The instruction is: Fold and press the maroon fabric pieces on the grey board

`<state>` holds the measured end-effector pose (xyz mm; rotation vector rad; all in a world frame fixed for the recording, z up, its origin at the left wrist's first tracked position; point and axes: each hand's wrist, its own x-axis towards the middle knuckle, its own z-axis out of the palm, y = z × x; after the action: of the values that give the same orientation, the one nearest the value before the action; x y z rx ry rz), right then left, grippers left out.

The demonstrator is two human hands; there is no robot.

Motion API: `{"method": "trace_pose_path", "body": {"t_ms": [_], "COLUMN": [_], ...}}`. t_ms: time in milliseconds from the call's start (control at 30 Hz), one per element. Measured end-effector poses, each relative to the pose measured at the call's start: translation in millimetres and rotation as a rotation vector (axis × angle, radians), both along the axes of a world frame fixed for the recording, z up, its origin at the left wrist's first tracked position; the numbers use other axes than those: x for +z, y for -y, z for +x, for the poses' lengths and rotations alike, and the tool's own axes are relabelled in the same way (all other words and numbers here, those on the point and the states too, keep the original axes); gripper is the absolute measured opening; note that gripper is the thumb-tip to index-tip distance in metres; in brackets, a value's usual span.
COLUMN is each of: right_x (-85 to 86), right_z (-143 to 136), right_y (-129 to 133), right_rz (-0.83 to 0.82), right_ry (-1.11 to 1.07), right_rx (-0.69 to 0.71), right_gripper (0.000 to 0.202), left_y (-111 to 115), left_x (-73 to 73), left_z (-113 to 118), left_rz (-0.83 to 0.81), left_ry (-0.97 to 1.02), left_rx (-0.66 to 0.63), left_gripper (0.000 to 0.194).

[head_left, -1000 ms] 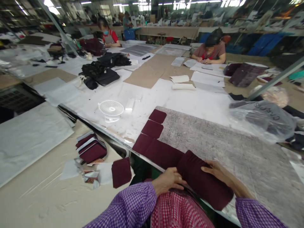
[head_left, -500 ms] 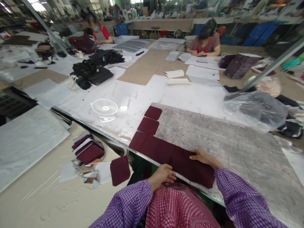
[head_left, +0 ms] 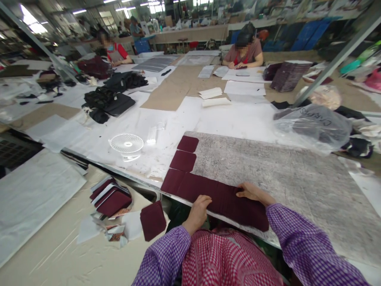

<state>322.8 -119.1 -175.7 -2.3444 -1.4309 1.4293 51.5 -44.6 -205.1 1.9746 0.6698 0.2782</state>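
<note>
A row of maroon fabric pieces (head_left: 223,198) lies along the near edge of a mottled grey board (head_left: 268,167). My left hand (head_left: 199,210) rests at the row's near edge, its fingers bent and close together on the maroon fabric; whether it pinches the cloth is hard to tell. Over the right part of the row, my right hand (head_left: 253,192) touches the fabric with thumb and fingers apart. Two smaller maroon pieces, one at the back (head_left: 188,143) and one in front of it (head_left: 183,160), lie at the board's left edge.
To the left are a stack of maroon and grey pieces (head_left: 111,196) and a separate maroon pile (head_left: 152,221). A white fan (head_left: 126,143) stands on the white table. A plastic bag (head_left: 315,127) lies at right. Two people work across the table.
My left hand has moved from the table edge up and slightly left onto the maroon row, its fingers drawn together. My right hand stays nearly in place. The view has shifted slightly.
</note>
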Motion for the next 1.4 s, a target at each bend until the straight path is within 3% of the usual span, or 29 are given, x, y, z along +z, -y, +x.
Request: {"method": "trace_pose_path", "body": {"t_ms": [200,600,967,1400], "right_x": [-4.2,-9.2,-15.9,-13.2], "right_z": [-2.6,-0.1,-4.3,-12.0], "right_y": [-5.3,-6.2,-1.9,8.5], "right_rz": [-0.060,-0.064,-0.076,-0.055], "right_ry": [0.111,0.160,0.292,0.425], "right_rx": [0.090,0.159,0.101,0.019], "right_gripper": [0.024,0.024,0.027,0.034], "left_y": [0.1,-5.5,-11.7,-10.3], "left_x": [-6.8,-1.0,-4.1,1.8], "left_z": [2.0,9.6,36.4,47.6], "left_rz": [0.107,0.182,0.228,0.324], "left_ry": [0.008,-0.073,-0.121,-0.263], "left_rx": [-0.119,-0.126,-0.239,-0.178], "left_gripper": [0.041,0.039,0.036,0.035]}}
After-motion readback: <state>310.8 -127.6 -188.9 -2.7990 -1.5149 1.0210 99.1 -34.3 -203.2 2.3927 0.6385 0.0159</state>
